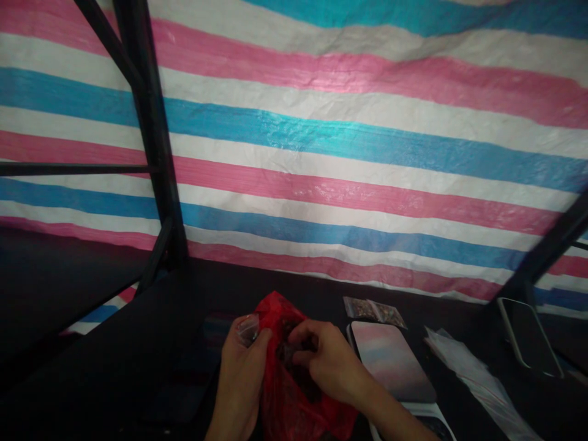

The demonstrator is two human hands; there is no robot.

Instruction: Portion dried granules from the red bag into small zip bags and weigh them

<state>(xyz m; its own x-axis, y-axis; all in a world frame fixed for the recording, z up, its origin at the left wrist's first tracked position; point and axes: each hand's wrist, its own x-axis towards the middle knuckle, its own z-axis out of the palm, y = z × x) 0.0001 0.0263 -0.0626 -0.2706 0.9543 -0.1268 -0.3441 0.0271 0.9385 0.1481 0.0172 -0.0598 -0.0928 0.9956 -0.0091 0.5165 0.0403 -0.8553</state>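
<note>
A crumpled red plastic bag (275,383) stands open on the dark table, with dark lumps (294,361) inside it. My left hand (239,376) grips the bag's left side and also pinches a small clear plastic bag (248,329) at its fingertips. From the right, my right hand (326,361) curls its fingers into the red bag's mouth and pinches the dark lumps. The lower part of the red bag runs out of view at the bottom edge.
Right of the hands lie small clear packets (374,311), a flat pink-and-blue pad (390,361), a white plastic sheet (478,380) and a phone (528,337). Black metal posts (154,135) stand before a striped pink, white and blue tarpaulin (321,141) behind the dark table (138,343).
</note>
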